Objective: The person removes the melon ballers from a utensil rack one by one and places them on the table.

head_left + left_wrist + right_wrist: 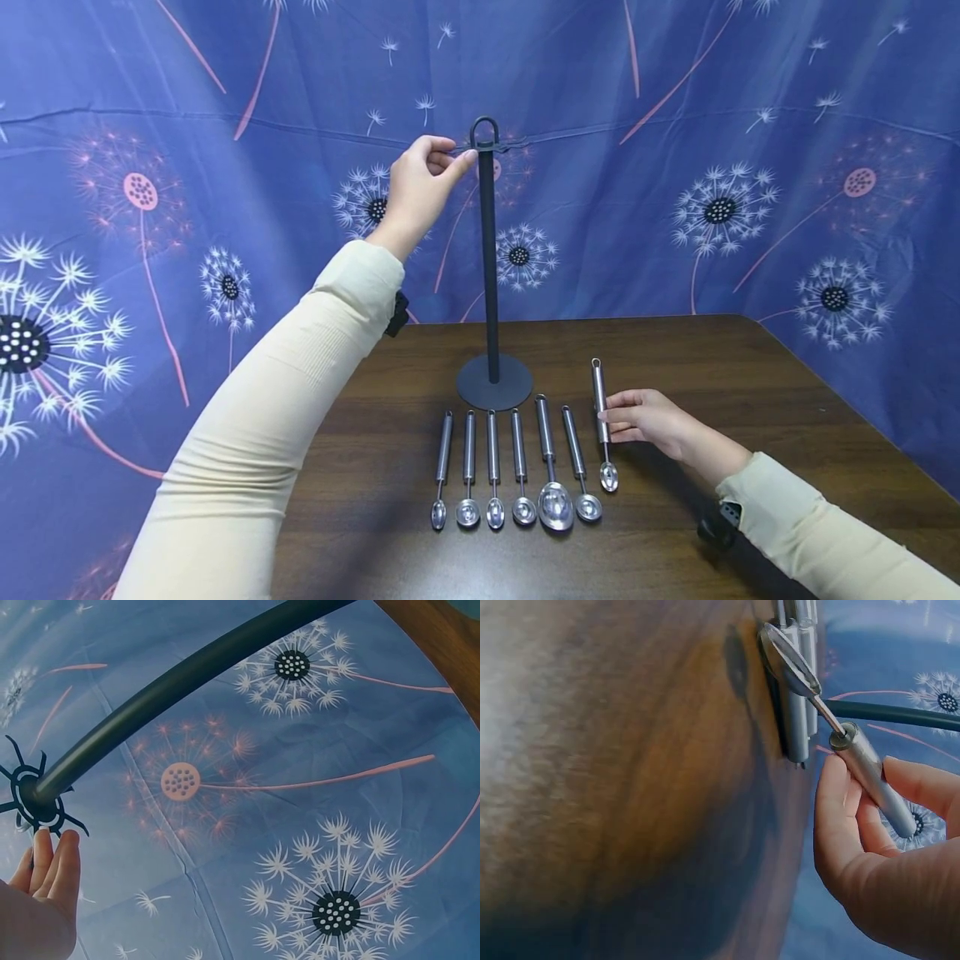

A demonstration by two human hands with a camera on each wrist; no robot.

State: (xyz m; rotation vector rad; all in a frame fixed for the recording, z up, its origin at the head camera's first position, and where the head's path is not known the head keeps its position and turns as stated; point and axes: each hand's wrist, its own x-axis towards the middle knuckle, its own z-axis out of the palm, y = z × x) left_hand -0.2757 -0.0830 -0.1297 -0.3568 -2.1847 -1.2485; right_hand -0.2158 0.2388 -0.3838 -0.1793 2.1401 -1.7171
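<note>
At the upper middle, my left hand (423, 179) pinches the hooked ring at the top of a black utensil stand (489, 258). The left wrist view shows its fingertips touching the ring of hooks (35, 796). On the right, my right hand (648, 421) holds a steel spoon (602, 404) by its thick tubular handle, between thumb and fingers. In the right wrist view that spoon (870, 776) is raised off the table, its oval bowl pointing away from the hand. A larger steel spoon (555, 504) lies among several smaller ones left of the held spoon.
The stand's round base (468, 387) rests on the brown wooden table (360, 550), just behind the row of spoons. A blue cloth with a dandelion pattern (600, 233) hangs behind the table. The table's right edge slants toward the lower right corner.
</note>
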